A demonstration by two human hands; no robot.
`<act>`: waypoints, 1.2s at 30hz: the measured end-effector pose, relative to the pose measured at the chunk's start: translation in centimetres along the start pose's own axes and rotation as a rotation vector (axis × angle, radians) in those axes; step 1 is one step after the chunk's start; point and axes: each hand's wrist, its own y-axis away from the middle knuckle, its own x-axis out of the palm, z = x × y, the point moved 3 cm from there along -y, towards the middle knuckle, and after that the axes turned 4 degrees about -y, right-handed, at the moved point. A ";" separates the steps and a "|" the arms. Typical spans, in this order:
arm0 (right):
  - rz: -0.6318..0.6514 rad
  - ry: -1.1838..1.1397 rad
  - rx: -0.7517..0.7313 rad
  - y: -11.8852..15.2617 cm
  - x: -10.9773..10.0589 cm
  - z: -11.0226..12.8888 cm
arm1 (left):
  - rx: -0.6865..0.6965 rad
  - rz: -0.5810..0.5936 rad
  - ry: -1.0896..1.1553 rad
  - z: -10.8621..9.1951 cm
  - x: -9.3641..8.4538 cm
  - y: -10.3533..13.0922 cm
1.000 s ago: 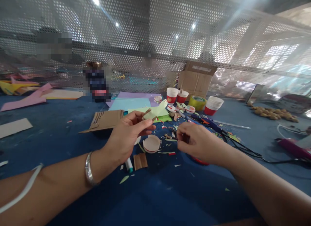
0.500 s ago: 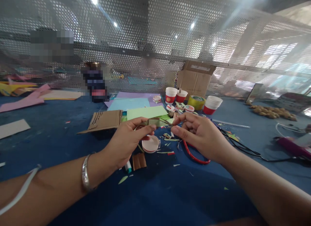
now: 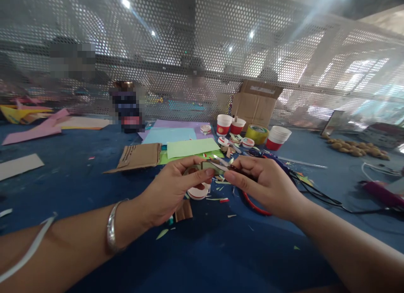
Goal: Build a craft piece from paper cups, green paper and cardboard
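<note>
Near the middle of the head view, my left hand (image 3: 176, 188) pinches a small green and brown strip (image 3: 212, 167) between thumb and fingers. My right hand (image 3: 265, 181), close on its right, is closed on a thin pointed object (image 3: 221, 166) whose tip meets the strip; its rear part is hidden by the fingers. Under my left fingers lies a white round lid with a red rim (image 3: 198, 193). A piece of brown corrugated card (image 3: 184, 211) rests below it, and paper scraps (image 3: 222, 183) are scattered under both hands.
Green paper (image 3: 192, 148) and folded cardboard (image 3: 140, 155) lie beyond my hands. Farther back stand paper cups (image 3: 223, 125), yellow tape (image 3: 257, 134) and a cardboard box (image 3: 255, 106). A red cable (image 3: 255, 204) curves beneath my right hand. Black wires (image 3: 318, 194) run rightward.
The thin pointed object now shows clearly between my hands, its tip at the strip. My left hand has shifted slightly right and covers more of the lid.
</note>
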 end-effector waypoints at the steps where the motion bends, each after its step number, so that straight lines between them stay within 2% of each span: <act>1: 0.008 0.003 -0.002 0.1 0.0 0.0 | 0.007 0.005 -0.005 -0.1 0.0 0.0; 16: 0.046 0.094 0.007 0.4 -0.1 0.6 | 0.021 0.032 0.004 0.3 0.1 0.0; 26: 0.082 0.044 0.010 0.1 -0.2 0.5 | 0.034 0.029 0.005 0.4 0.0 0.0; 36: 0.081 0.032 0.025 0.3 -0.2 0.7 | 0.082 0.024 -0.086 0.3 -0.2 -0.2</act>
